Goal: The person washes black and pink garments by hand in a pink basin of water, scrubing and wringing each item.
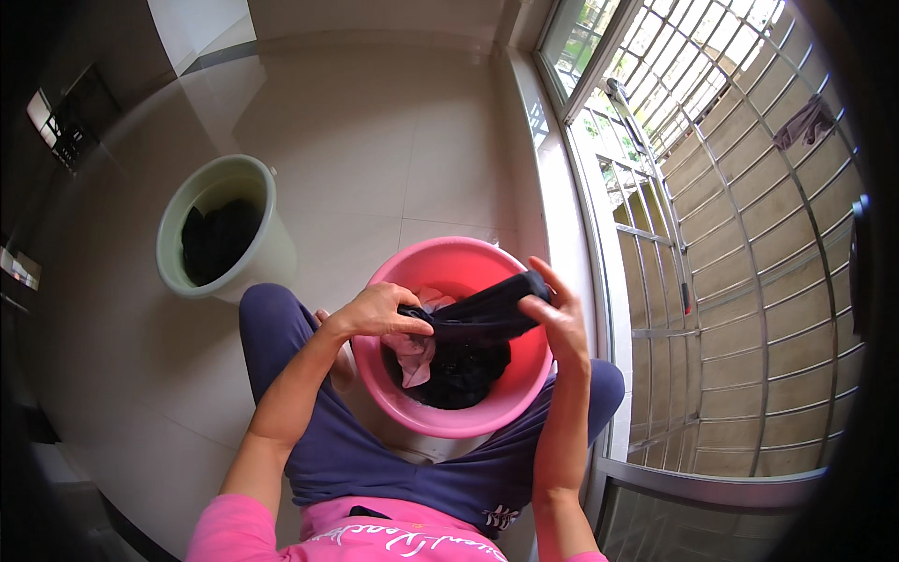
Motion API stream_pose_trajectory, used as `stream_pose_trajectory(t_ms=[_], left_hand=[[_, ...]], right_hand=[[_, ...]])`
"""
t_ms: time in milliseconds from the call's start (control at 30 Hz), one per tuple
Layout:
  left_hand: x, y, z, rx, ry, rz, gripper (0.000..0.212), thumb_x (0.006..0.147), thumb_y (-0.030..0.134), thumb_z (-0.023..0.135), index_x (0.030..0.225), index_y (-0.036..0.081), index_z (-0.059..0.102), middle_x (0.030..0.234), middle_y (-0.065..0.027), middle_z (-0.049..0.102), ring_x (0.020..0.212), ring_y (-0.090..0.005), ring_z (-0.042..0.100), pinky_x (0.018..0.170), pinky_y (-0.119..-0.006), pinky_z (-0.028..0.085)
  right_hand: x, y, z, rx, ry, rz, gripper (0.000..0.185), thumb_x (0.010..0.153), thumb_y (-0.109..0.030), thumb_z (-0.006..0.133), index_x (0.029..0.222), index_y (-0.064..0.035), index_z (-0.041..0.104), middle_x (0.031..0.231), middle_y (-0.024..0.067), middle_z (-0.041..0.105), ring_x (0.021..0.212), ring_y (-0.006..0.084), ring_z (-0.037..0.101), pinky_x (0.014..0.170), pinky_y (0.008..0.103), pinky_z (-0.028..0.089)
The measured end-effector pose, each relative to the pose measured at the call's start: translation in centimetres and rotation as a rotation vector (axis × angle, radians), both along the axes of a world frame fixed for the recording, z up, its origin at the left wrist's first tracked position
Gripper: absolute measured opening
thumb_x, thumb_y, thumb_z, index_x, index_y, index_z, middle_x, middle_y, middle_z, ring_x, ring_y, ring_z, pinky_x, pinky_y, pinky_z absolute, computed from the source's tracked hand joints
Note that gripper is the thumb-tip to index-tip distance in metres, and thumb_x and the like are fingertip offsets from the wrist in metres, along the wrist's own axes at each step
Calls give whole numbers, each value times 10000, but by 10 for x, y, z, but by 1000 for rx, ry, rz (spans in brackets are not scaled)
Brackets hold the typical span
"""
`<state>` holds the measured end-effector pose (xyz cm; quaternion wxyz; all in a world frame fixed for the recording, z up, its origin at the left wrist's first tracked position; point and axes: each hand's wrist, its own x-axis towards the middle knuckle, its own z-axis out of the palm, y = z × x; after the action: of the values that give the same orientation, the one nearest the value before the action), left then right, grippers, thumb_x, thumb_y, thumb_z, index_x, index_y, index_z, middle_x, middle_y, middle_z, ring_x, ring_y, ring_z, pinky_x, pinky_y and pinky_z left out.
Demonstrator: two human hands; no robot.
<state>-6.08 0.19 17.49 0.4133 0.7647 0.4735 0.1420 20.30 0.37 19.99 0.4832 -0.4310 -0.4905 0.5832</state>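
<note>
Between my knees stands a pink plastic bucket (pixel 449 425) with wet clothes inside. A dark garment (pixel 484 305) is stretched across its mouth between my two hands. My left hand (pixel 386 312) grips one end of it over the left part of the bucket. At the right rim, my right hand (pixel 562 309) holds the other end, thumb on the near side and fingers behind. Beneath the stretched cloth lie black clothing (pixel 463 376) and a pale pink cloth (pixel 414 358), partly in water. Part of the pink cloth is hidden by my left hand and the dark garment.
A pale green bucket (pixel 281 246) with dark clothing (pixel 221 239) stands on the tiled floor (pixel 337 140) to the left. Close on my right run a window frame (pixel 590 232) and metal security bars (pixel 730 281). A small cloth (pixel 804 123) hangs on the bars.
</note>
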Motion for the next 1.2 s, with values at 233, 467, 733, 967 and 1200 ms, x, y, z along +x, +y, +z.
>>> stream_pose_trajectory(t_ms=[233,467,733,967,1200], left_hand=[[17,3,-14,-470,-931,25,202,812,220,526,771,30,581,646,20,507,577,-98,447,563,-217,369],[34,4,-50,-847,-1349,480,305,838,301,463,905,11,532,874,-77,588,800,-147,573,726,-277,465],[72,-19,-112,-613,-1611,365,209,853,272,414,823,93,517,769,-14,521,745,-126,503,716,-272,406],[81,-10,-105,-1046,-1523,711,232,856,276,402,759,88,497,719,-44,513,670,-131,500,600,-271,437],[81,-11,-78,-1052,-1405,603,264,826,375,461,864,126,539,760,8,538,696,-119,519,641,-246,440]], right_hand=[[-25,-3,-67,313,-933,94,278,554,-201,722,742,-21,624,877,144,496,813,293,498,731,342,416],[-32,8,-61,-165,49,-54,230,667,-35,505,895,-57,508,738,25,474,656,86,449,550,199,385],[-114,-38,-50,734,-855,-26,238,690,-210,587,829,-35,506,755,149,525,707,276,551,554,341,450],[-100,-15,-85,711,-997,-229,247,774,-219,526,600,-63,449,535,94,488,441,241,506,399,342,403],[-93,-9,-68,691,-1063,-323,200,792,-186,507,639,-66,457,560,113,494,477,285,507,438,367,414]])
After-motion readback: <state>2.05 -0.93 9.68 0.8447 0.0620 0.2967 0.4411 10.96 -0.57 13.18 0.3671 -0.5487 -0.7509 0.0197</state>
